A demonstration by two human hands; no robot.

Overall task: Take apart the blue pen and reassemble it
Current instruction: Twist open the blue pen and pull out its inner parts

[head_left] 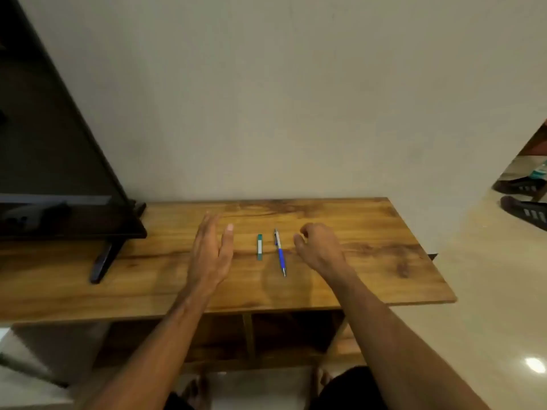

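Dim warm light, soft blur, wide-angle edge bending, glare on floor (535, 364)

Television (53, 149) cut off by left and top edges; only one stand foot shows. Dark footwear (524, 199) cropped by right edge. Both forearms run off bottom edge. Small green-white object (260, 247) beside blue pen (280, 252) too small to identify.
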